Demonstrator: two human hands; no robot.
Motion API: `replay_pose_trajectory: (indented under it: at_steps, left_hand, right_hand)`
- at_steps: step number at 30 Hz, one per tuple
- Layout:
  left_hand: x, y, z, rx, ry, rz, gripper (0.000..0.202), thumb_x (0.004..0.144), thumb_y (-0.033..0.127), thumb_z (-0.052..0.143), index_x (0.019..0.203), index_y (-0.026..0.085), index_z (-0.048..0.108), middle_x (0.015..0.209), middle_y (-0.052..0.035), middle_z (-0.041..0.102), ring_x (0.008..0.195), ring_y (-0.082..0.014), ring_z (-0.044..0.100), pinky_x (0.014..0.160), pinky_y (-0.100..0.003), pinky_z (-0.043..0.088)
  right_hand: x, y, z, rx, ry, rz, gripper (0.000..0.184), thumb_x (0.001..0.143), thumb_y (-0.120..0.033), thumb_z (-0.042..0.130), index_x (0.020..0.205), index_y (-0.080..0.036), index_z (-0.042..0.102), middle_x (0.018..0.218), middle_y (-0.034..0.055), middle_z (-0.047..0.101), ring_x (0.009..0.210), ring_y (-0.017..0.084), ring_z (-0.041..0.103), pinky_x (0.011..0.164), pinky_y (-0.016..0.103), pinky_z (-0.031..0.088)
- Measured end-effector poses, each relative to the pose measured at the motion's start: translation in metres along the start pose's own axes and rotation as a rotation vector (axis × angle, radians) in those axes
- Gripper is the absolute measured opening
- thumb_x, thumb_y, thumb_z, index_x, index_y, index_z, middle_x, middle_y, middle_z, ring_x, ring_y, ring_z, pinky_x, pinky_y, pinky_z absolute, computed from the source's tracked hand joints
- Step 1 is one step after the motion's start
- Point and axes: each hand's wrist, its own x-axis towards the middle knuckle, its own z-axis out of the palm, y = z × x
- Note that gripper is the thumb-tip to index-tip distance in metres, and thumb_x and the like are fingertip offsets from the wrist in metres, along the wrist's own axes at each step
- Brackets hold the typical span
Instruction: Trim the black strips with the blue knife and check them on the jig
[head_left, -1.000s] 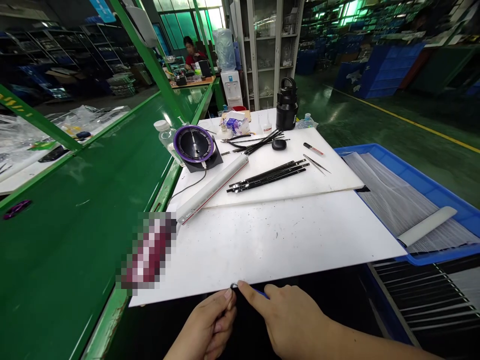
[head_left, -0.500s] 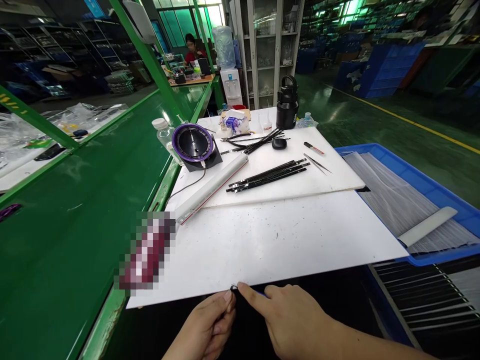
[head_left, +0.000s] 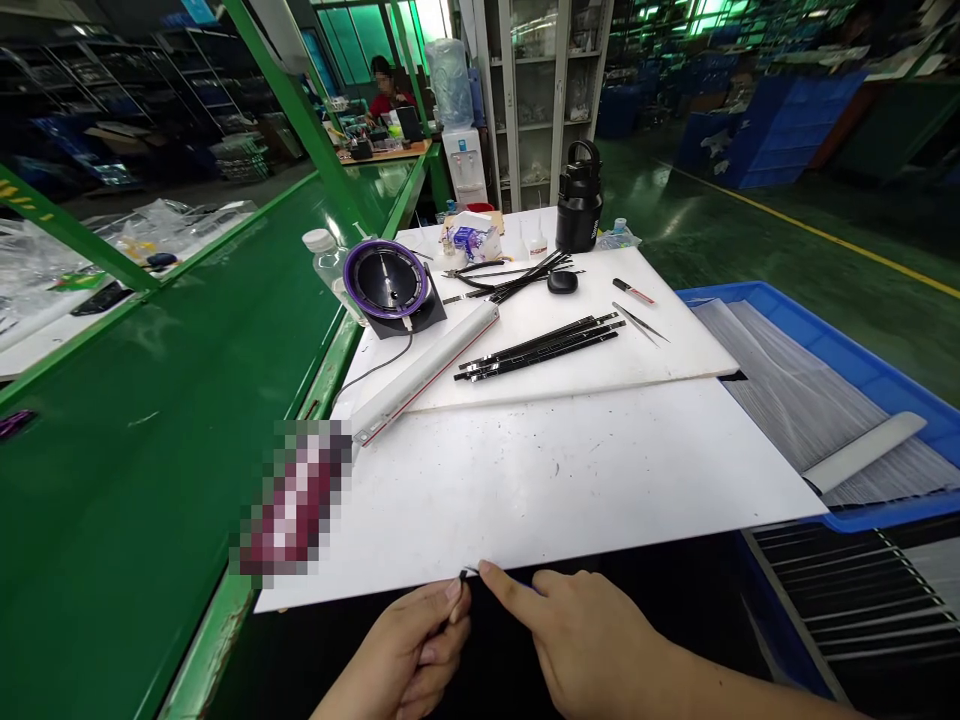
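Just off the near edge of the white tabletop, my left hand (head_left: 424, 640) is closed, thumb and index finger pinching a small black piece (head_left: 463, 575). My right hand (head_left: 589, 630) faces it, index finger stretched toward that piece and the other fingers curled under. A thin, dark tip (head_left: 472, 570) shows by the right index fingertip, and a bit of blue peeks out behind the finger. What the right hand grips is mostly hidden. Farther in, several black strips (head_left: 540, 348) lie on a white foam board (head_left: 660, 362).
On the board lie tweezers (head_left: 640, 322), a red-and-black knife (head_left: 634, 291), a black case (head_left: 562, 281) and a long white box (head_left: 427, 372). A round purple-rimmed device (head_left: 386, 280) and a black flask (head_left: 579, 205) stand behind. A blue crate (head_left: 795, 315) sits right; a green bench (head_left: 112, 450) runs left.
The view has shifted slightly. Both hands keep nearly the same pose, and the small black piece shows a little more above the left fingertips.
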Motion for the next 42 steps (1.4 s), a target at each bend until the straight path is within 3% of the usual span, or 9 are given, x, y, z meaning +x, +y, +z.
replay_pose_trajectory:
  at_steps: [5, 11, 20, 26, 31, 42]
  left_hand:
    - [0.001, 0.000, -0.001, 0.014, 0.010, 0.002, 0.041, 0.080, 0.057, 0.060, 0.072, 0.020, 0.043, 0.054, 0.0093, 0.030, 0.039, -0.0028, 0.009, 0.033, -0.017, 0.004]
    - [-0.002, 0.002, 0.003, 0.028, 0.017, 0.005, 0.042, 0.079, 0.058, 0.061, 0.071, 0.020, 0.044, 0.054, 0.0090, 0.030, 0.039, -0.0030, 0.011, 0.034, -0.017, 0.005]
    - [0.001, 0.000, -0.001, 0.016, 0.005, 0.002, 0.040, 0.083, 0.055, 0.057, 0.070, 0.020, 0.043, 0.055, 0.0084, 0.031, 0.039, -0.0030, 0.010, 0.034, -0.016, 0.006]
    - [-0.001, -0.002, -0.002, -0.011, -0.007, 0.008, 0.036, 0.085, 0.052, 0.055, 0.072, 0.020, 0.044, 0.055, 0.0088, 0.030, 0.039, -0.0033, 0.009, 0.034, -0.016, 0.005]
    - [-0.001, -0.001, -0.001, -0.014, -0.015, 0.010, 0.035, 0.085, 0.052, 0.055, 0.073, 0.020, 0.045, 0.055, 0.0087, 0.031, 0.039, -0.0032, 0.009, 0.033, -0.016, 0.006]
    - [0.000, -0.003, 0.001, 0.003, 0.010, 0.029, 0.038, 0.085, 0.053, 0.054, 0.070, 0.019, 0.044, 0.055, 0.0083, 0.031, 0.039, -0.0030, 0.010, 0.034, -0.017, 0.006]
  right_hand:
    - [-0.001, 0.002, 0.001, 0.072, 0.007, -0.004, 0.077, 0.083, -0.017, 0.043, 0.152, -0.032, 0.013, 0.087, 0.0054, 0.066, 0.064, 0.023, 0.063, 0.052, 0.031, 0.033]
    - [-0.001, 0.000, -0.006, 0.020, -0.027, -0.015, 0.079, 0.079, -0.017, 0.045, 0.151, -0.029, 0.016, 0.083, 0.0057, 0.065, 0.058, 0.023, 0.061, 0.048, 0.030, 0.030]
    - [0.001, -0.005, -0.004, -0.134, -0.069, 0.011, 0.098, 0.065, -0.018, 0.055, 0.152, -0.029, 0.011, 0.082, 0.0065, 0.063, 0.050, 0.024, 0.059, 0.043, 0.027, 0.031]
    - [-0.003, -0.002, -0.002, 0.007, -0.003, 0.021, 0.082, 0.078, -0.015, 0.047, 0.152, -0.030, 0.013, 0.083, 0.0052, 0.065, 0.059, 0.023, 0.062, 0.047, 0.029, 0.031]
    - [-0.003, -0.002, -0.003, 0.024, -0.005, 0.014, 0.081, 0.079, -0.018, 0.047, 0.151, -0.030, 0.015, 0.084, 0.0058, 0.066, 0.059, 0.024, 0.063, 0.047, 0.029, 0.030]
    - [0.002, -0.013, -0.008, -0.153, -0.103, 0.029, 0.098, 0.065, -0.018, 0.057, 0.152, -0.024, 0.013, 0.084, 0.0089, 0.064, 0.051, 0.024, 0.060, 0.041, 0.027, 0.029]
